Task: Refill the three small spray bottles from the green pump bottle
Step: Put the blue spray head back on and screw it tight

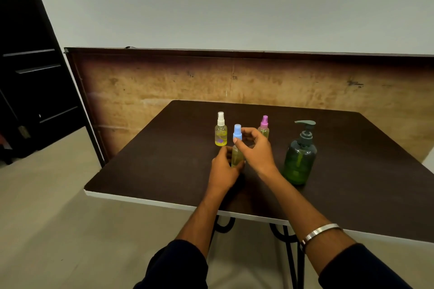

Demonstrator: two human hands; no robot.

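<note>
Three small spray bottles stand near the middle of the dark table (164,159). My left hand (224,166) grips the body of the blue-capped bottle (237,145). My right hand (254,148) pinches its blue spray top with thumb and fingers. The white-capped bottle (221,130), with yellow liquid, stands just behind and to the left. The pink-capped bottle (264,127) stands behind my right hand, partly hidden. The green pump bottle (299,155) stands upright to the right, apart from both hands.
A worn brown board (164,82) leans against the wall behind the table. The table's white front edge (152,200) runs below my forearms, over black metal legs. A dark door stands at the left.
</note>
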